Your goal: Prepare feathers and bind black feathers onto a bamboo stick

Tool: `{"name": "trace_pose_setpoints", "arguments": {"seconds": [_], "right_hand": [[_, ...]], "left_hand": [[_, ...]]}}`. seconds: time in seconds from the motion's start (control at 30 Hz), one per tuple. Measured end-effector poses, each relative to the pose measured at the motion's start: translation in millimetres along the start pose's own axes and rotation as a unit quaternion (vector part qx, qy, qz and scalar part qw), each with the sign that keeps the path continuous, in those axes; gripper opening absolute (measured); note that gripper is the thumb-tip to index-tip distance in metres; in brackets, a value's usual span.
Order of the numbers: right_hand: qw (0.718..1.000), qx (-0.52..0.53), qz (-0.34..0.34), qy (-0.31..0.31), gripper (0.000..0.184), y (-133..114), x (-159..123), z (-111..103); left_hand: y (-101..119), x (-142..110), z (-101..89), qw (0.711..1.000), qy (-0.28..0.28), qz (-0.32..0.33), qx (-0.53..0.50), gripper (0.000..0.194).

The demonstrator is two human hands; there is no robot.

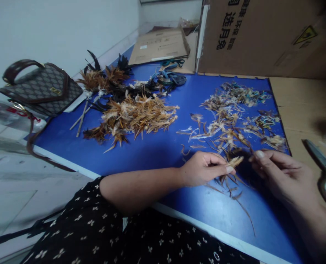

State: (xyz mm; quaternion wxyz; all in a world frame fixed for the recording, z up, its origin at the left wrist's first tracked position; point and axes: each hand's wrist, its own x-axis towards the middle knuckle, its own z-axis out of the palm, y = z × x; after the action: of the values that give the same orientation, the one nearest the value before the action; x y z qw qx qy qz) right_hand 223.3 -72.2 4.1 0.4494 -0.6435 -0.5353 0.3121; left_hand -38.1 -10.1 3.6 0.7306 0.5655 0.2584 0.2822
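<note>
Between the thumb and fingers of my left hand (204, 168) is a small bunch of brown feathers (235, 161), its pale end pointing right. Long thin strands lie below that hand on the blue table (157, 161). My right hand (278, 172) is pinched, just right of the bunch, with a thin brown feather (244, 140) reaching up and left from its fingertips. Behind both hands spreads a loose pile of feather scraps (229, 124). A larger heap of golden-brown feathers (141, 115) lies to the left.
Scissors (325, 165) rest on cardboard at the right. A patterned handbag (46, 88) and a plastic bottle (14, 115) stand at the left. Feather bundles on sticks (83, 113) lie near the bag. A large cardboard box (262, 40) walls off the back right; flat cardboard (160, 44) lies behind.
</note>
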Motion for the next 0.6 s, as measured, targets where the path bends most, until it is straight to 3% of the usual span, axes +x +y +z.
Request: {"name": "trace_pose_setpoints", "arguments": {"seconds": [0.17, 0.3, 0.6], "right_hand": [[0.994, 0.034, -0.008, -0.106, 0.04, -22.5, -3.1, 9.3], [0.991, 0.041, -0.022, -0.126, 0.031, -31.3, -4.1, 13.1], [0.986, -0.012, -0.076, -0.148, 0.031, -36.3, -5.1, 16.7]], "left_hand": [[1.1, -0.4, -0.2, 1.0, -0.016, 0.009, -0.004, 0.045], [-0.9, -1.3, 2.0, 0.999, -0.03, 0.017, -0.025, 0.043], [-12.3, 2.7, 14.7, 0.975, 0.048, -0.074, -0.204, 0.055]]}}
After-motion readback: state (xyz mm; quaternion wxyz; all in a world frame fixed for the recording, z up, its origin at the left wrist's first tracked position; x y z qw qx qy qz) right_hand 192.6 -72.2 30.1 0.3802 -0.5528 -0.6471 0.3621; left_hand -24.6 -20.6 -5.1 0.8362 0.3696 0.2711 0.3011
